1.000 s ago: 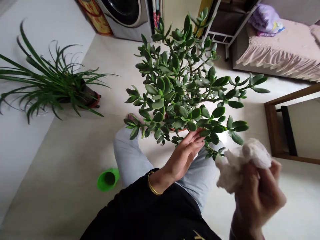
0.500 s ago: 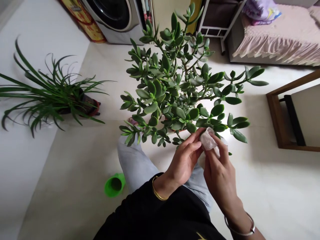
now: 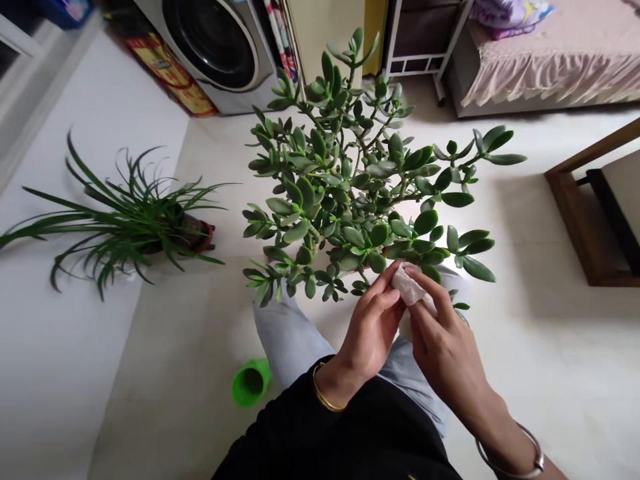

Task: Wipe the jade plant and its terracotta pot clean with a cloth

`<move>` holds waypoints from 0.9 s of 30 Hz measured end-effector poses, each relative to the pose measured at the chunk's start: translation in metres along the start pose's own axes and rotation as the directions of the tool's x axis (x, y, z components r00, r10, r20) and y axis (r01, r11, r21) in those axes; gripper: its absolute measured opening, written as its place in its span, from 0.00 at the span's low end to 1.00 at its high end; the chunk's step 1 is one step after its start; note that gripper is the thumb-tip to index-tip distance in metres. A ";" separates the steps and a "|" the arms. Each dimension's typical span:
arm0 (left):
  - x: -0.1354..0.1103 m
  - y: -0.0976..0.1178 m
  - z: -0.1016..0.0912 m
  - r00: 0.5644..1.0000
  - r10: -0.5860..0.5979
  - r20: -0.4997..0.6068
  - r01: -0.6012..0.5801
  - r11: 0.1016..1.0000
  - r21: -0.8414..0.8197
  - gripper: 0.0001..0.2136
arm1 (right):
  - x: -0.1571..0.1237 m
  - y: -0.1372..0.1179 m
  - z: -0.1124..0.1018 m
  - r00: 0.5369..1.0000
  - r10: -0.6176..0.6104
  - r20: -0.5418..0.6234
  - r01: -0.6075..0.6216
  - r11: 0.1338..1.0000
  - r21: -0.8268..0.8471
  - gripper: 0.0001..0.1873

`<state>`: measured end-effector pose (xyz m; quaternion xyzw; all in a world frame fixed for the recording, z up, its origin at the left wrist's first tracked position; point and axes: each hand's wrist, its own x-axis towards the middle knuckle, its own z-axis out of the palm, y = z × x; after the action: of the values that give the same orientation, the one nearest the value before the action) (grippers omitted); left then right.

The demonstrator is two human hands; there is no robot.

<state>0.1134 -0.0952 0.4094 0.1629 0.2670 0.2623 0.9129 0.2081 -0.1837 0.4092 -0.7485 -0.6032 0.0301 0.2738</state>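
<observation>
A jade plant [image 3: 345,180] with thick, glossy oval leaves rises in front of me, its pot almost hidden beneath the foliage. Just below its lowest leaves, my left hand [image 3: 373,327] and my right hand [image 3: 443,340] meet. Their fingertips pinch a folded white tissue [image 3: 409,285] from both sides. The tissue lies against the leaves at the plant's lower edge, though I cannot tell whether a leaf is inside its fold. A gold bangle circles my left wrist and a silver one my right.
A long-leaved green plant [image 3: 130,220] in a reddish pot stands left. A green plastic cup [image 3: 251,383] lies on the tiled floor near my grey-trousered leg [image 3: 287,340]. Behind are a washing machine [image 3: 213,50], a metal rack [image 3: 425,40], and a pink-covered bed [image 3: 545,67]; a wooden frame [image 3: 585,227] stands right.
My right hand has come in from the right with the tissue, which is now folded smaller and pinched by both hands. The whole view has drifted slightly.
</observation>
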 end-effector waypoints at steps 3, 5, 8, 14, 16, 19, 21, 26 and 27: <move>0.001 -0.001 0.001 1.000 0.028 -0.013 -0.027 0.998 0.050 0.20 | -0.002 0.002 -0.004 1.000 -0.014 -0.026 0.016 0.996 0.083 0.23; 0.002 -0.003 0.002 0.998 0.063 -0.006 -0.062 0.995 0.083 0.19 | -0.004 0.002 -0.007 0.998 -0.006 -0.067 0.017 0.987 0.163 0.22; 0.003 -0.005 0.001 0.994 0.113 0.013 -0.114 0.986 0.123 0.19 | -0.009 -0.001 -0.010 0.981 0.072 -0.181 -0.026 0.968 0.248 0.17; 0.005 -0.012 -0.001 0.983 0.182 0.034 -0.185 0.962 0.200 0.19 | -0.005 -0.012 -0.007 0.841 0.149 -0.521 -0.086 0.986 0.143 0.12; 0.005 -0.014 0.000 0.978 0.204 0.045 -0.209 0.956 0.207 0.23 | 0.003 -0.014 -0.004 0.851 0.121 -0.512 -0.076 0.991 0.108 0.12; 0.006 -0.014 0.001 0.975 0.211 0.069 -0.221 0.949 0.226 0.30 | 0.017 -0.017 -0.001 0.895 0.100 -0.435 -0.076 0.994 0.073 0.10; 0.008 -0.012 0.001 0.978 0.189 0.085 -0.205 0.944 0.259 0.31 | 0.023 -0.018 -0.001 0.919 0.112 -0.377 -0.106 0.994 0.037 0.09; 0.013 -0.004 -0.005 0.976 0.148 0.157 -0.194 0.923 0.331 0.32 | 0.026 -0.023 -0.006 0.961 0.181 -0.210 -0.207 0.972 -0.110 0.11; 0.013 -0.003 -0.006 0.975 0.143 0.170 -0.194 0.920 0.342 0.32 | 0.025 -0.024 -0.005 0.966 0.181 -0.184 -0.207 0.970 -0.130 0.12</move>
<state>0.1208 -0.0893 0.3978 0.3661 0.2296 0.2752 0.8588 0.1956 -0.1597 0.4318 -0.8222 -0.5017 -0.0523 0.2639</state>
